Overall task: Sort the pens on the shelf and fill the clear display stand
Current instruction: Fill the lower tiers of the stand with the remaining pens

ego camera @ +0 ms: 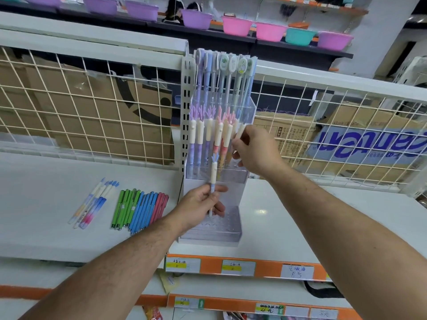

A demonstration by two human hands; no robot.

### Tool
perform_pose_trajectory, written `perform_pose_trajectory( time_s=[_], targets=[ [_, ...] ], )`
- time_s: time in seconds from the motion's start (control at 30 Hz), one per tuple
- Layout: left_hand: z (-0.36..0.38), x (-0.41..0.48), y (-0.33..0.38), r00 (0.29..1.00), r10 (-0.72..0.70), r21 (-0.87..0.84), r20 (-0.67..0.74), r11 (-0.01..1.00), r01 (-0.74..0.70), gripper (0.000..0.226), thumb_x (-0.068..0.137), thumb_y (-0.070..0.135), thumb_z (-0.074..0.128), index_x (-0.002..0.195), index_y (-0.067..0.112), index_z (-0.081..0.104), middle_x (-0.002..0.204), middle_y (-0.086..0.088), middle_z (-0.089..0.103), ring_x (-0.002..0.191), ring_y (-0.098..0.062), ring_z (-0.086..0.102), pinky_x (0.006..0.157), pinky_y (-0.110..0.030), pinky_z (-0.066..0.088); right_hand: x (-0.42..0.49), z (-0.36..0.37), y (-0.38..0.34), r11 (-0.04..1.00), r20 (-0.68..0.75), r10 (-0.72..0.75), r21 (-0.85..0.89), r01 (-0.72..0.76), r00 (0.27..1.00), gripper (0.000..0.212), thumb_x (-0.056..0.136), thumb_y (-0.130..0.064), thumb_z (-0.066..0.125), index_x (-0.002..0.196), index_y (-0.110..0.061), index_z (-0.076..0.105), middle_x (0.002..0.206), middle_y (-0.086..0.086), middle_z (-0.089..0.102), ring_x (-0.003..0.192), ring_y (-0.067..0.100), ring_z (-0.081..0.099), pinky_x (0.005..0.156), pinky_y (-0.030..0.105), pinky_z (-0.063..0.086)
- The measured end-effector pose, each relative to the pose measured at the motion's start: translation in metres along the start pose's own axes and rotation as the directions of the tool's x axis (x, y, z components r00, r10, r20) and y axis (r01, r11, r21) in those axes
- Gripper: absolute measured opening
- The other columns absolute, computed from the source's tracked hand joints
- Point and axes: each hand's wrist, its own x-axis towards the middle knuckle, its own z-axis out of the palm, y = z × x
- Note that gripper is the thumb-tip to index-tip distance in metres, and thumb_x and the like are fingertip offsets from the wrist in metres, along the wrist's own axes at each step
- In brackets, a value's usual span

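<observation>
A clear tiered display stand (240, 227) stands on the white shelf (57, 204). Its top tier holds several tall pens with oval caps (225, 72); its middle tier holds several cream-capped pens with coral-shaped tops (209, 130). My left hand (202, 204) grips a blue coral-top pen (213, 172) upright in front of the stand's lower tier. My right hand (253, 148) pinches a cream-capped pen (240, 131) at the right end of the middle tier. Loose on the shelf to the left lie green, blue and red pens (138, 207) and a few cream-capped pens (94, 202).
A white wire grid (92, 107) backs the shelf, with cardboard boxes (346, 139) behind it. Coloured plastic bowls (238, 25) sit on a high shelf. Orange price rails (242, 266) run along the shelf fronts below.
</observation>
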Motion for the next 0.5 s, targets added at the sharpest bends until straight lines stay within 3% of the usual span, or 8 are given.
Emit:
perform_pose_trajectory(
  time_s=[0.5],
  targets=[
    [0.0004, -0.0018, 0.0017, 1.000, -0.004, 0.027, -0.002, 1.000, 0.004, 0.024, 0.106, 0.022, 0.045, 0.122, 0.024, 0.062, 0.094, -0.015, 0.072, 0.088, -0.022, 0.073, 0.074, -0.017, 0.052, 0.0014, 0.0042, -0.0060, 0.977, 0.015, -0.036, -0.212, 0.039, 0.999, 0.019, 0.099, -0.016, 0.058, 0.086, -0.002, 0.061, 0.081, 0.012, 0.069, 0.076, 0.031, 0.069, 0.069, 0.048, 0.060]
  ],
)
